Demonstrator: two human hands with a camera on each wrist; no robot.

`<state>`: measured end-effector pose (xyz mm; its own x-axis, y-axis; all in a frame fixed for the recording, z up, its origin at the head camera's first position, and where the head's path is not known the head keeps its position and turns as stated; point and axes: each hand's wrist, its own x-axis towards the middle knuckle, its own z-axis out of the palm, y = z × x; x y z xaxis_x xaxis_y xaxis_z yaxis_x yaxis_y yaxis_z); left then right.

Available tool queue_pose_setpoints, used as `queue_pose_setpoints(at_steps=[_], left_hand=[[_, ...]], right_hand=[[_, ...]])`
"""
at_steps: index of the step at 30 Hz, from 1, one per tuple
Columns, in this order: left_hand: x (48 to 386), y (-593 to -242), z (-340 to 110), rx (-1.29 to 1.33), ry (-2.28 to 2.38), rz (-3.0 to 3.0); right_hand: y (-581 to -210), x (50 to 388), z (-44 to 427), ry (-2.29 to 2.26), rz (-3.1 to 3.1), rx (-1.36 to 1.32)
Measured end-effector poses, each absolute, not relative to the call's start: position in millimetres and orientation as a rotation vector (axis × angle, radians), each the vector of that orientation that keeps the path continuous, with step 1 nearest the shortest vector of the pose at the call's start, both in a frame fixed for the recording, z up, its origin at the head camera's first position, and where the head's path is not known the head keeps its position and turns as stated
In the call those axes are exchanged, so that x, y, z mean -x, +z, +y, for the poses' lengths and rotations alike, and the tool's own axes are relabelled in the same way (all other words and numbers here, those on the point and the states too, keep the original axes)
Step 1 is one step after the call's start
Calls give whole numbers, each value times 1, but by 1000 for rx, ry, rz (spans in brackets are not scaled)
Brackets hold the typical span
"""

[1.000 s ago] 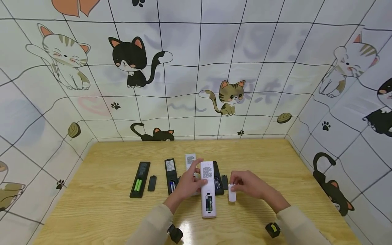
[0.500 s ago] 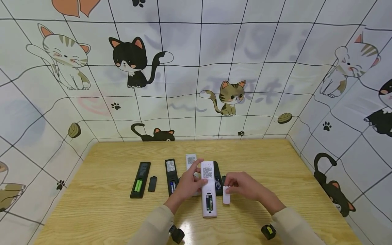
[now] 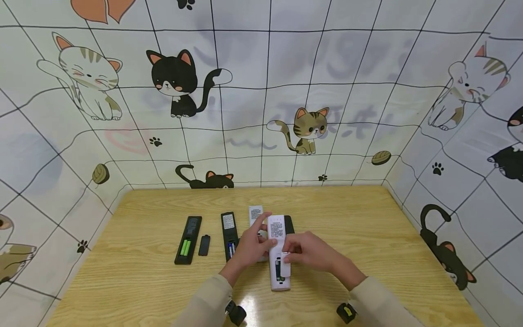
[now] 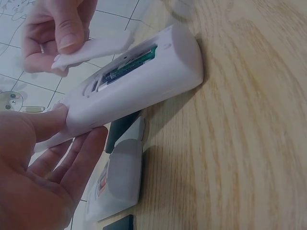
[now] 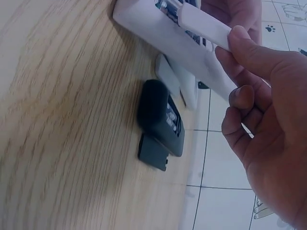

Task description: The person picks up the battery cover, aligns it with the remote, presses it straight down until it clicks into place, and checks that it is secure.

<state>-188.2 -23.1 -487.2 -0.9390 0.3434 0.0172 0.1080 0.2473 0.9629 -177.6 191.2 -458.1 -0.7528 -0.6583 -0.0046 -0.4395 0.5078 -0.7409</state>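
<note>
My left hand (image 3: 252,245) grips a white remote control (image 3: 278,247) by its upper part, thumb on one side and fingers on the other. The remote's back faces up and its battery compartment (image 4: 128,66) is uncovered, with batteries inside. Between thumb and fingers, my right hand (image 3: 312,250) pinches a white battery cover (image 4: 96,49). In the left wrist view the cover is tilted just above the compartment; in the head view it overlaps the compartment's right side. Whether cover and remote touch, I cannot tell.
Behind the held remote lie another white remote (image 3: 255,212) and a black remote (image 5: 156,112) beside its black cover (image 5: 152,152). Farther left are two black remotes, one with green batteries (image 3: 185,247), and a loose black cover (image 3: 204,245). Patterned cloth walls (image 3: 241,104) surround the wooden table (image 3: 135,254).
My right hand has moved left with the white battery cover, from beside the remote to over its compartment. The left hand and the white remote have stayed nearly still.
</note>
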Motion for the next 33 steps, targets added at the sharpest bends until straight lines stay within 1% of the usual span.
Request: queue_pose_setpoints(at_steps=[11,23,33], left_hand=[[192,-495,-23,-458,1755,2336],[192,-496,-23,-491,1750,2361],[191,-495,-23,-450,1739,2362]], right_hand=[[-462,176,179,-991,2530,889],[-466,175,176,-890,2579,943],[-465,173,174,-761,2634,1004]])
